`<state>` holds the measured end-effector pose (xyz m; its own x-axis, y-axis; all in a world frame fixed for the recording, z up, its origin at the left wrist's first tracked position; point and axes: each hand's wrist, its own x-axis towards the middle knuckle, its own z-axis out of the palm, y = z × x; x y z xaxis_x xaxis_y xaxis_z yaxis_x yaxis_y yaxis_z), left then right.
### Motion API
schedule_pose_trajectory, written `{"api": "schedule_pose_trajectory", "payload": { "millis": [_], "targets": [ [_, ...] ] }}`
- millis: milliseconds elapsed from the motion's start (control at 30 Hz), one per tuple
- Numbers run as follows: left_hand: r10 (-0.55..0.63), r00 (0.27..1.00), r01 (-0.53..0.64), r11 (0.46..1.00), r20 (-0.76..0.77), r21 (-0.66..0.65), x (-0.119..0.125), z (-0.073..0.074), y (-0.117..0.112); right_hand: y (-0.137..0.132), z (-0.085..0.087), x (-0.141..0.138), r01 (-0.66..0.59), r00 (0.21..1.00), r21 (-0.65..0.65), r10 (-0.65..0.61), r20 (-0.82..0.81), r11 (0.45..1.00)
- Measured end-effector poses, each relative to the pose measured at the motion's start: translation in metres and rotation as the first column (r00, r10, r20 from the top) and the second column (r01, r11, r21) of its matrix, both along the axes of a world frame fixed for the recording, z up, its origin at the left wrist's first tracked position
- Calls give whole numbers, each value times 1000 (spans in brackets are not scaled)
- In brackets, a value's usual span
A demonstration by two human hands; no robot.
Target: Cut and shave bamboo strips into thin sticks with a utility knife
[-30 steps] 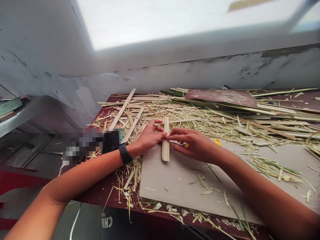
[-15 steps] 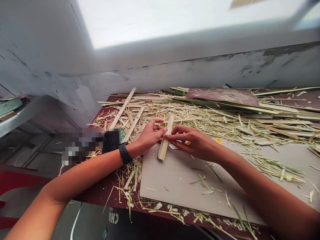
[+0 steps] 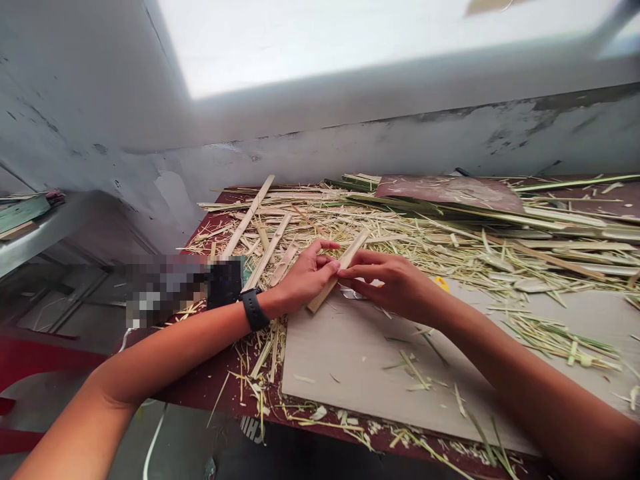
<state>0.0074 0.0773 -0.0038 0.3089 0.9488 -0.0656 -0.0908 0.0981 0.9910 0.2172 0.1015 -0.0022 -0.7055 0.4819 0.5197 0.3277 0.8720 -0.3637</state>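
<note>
A short pale bamboo strip (image 3: 351, 251) lies slanted on the grey board (image 3: 360, 360), its far end pointing up and right. My left hand (image 3: 305, 277), with a black watch on the wrist, presses its fingertips on the strip's left side. My right hand (image 3: 395, 283) meets it from the right, fingers closed on the strip and round a small knife with a yellow handle (image 3: 440, 283) whose blade shows under the fingers.
The dark red table (image 3: 210, 380) is strewn with bamboo slivers and shavings (image 3: 450, 247). Longer strips (image 3: 247, 215) lie at the back left, a brown board (image 3: 445, 192) at the back right. A grey wall rises behind; the table's edge drops off at left.
The strip has turned from nearly upright to slanting right, its far end swinging rightwards. Both hands stayed on it and shifted slightly with it.
</note>
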Motion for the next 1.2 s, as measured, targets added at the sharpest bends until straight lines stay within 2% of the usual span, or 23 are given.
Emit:
{"api": "schedule_pose_trajectory", "payload": {
  "millis": [267, 367, 467, 567, 700, 867, 1067, 1200],
  "targets": [
    [-83, 993, 93, 989, -86, 116, -1, -6, 2, -3, 11, -1, 40, 996, -10, -41, -81, 999],
    [-86, 989, 102, 986, -119, 132, 0, -7, 1, -1, 20, 5, 245, 948, -95, -259, -184, 965],
    [-85, 981, 113, 981, -176, 160, 1, -8, -1, 5, 24, 12, 466, 844, -179, -496, -203, 866],
    [-54, 967, 118, 961, -249, 250, 1, -11, -2, 14, 22, 19, 542, 811, -207, -571, -125, 815],
    [-6, 945, 120, 937, -328, 328, 0, -11, -4, 21, 19, 22, 531, 818, -281, -570, -74, 799],
    [37, 934, 118, 907, -354, 405, 1, -9, -3, 21, 18, 22, 466, 843, -382, -532, -81, 798],
    [21, 934, 127, 915, -358, 384, 0, -10, -1, 23, 16, 22, 375, 892, -453, -448, -61, 809],
    [-17, 944, 128, 940, -331, 316, -2, -9, 0, 27, 12, 23, 309, 901, -516, -419, -110, 799]
  ]
}}
